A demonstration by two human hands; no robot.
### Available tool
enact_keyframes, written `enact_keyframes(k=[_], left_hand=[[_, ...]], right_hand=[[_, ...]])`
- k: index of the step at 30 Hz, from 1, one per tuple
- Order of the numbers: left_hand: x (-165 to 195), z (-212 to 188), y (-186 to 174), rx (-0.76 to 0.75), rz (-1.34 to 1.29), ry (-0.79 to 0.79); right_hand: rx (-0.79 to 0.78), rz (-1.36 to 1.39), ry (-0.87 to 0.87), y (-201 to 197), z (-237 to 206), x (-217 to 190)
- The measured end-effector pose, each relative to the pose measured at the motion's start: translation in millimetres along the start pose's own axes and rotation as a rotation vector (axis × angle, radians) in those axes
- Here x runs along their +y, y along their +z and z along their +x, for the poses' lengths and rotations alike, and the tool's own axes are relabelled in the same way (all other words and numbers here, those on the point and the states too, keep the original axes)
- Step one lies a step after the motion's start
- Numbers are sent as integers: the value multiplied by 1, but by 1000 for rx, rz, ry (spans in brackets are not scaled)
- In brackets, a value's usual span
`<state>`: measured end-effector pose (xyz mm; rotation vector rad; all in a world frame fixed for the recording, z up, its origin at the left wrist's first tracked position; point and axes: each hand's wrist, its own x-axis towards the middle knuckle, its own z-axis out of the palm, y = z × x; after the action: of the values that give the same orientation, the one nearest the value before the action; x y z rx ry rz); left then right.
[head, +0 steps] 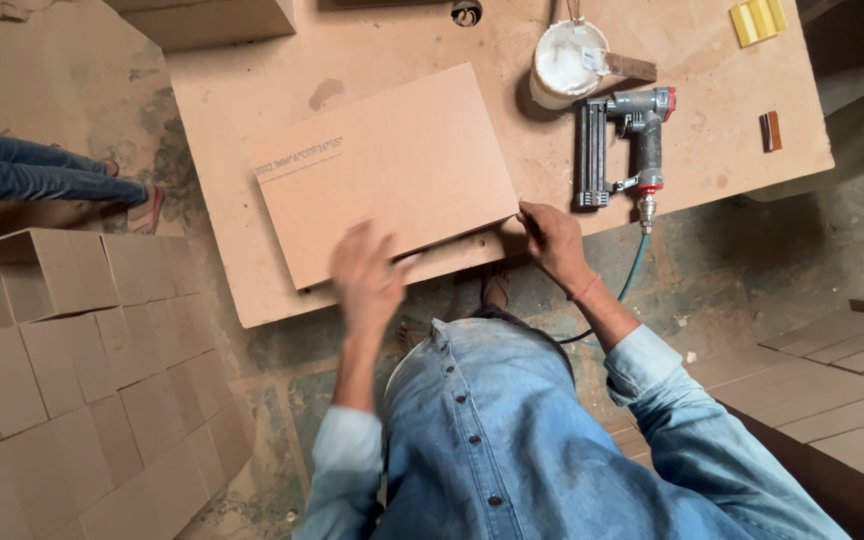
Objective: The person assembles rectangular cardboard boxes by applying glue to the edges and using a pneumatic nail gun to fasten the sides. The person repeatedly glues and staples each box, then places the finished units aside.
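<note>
So the flat rectangular brown fibreboard panel (387,170) is lying tilted on the low wooden desk (732,130). Right hand (550,238) is pinching the panel's near corner. Left hand (365,275) is blurry over the near edge, fingers loose and open, gripping nothing. Grey pneumatic nail gun (620,145) sits just right of the panel, white glue pot (567,60) behind it.

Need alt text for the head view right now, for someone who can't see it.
Seen from above, a person's right hand grips the corner of a brown board on a worktable; the blurred left hand is at its near edge. A nail gun and white bucket sit beyond.
</note>
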<state>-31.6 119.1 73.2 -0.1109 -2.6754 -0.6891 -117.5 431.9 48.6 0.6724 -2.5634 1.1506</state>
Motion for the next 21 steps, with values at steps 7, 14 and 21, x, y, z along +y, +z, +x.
enact_keyframes(k=[7,14,21], left_hand=[[53,57,58,-173,-73,184],[53,56,68,-100,-100,191],[50,59,77,-86,-88,217]], right_hand=[[-52,-28,3,-3,-1,6],[-31,-37,-43,-3,3,10],[-46,-41,-94,-6,7,12]])
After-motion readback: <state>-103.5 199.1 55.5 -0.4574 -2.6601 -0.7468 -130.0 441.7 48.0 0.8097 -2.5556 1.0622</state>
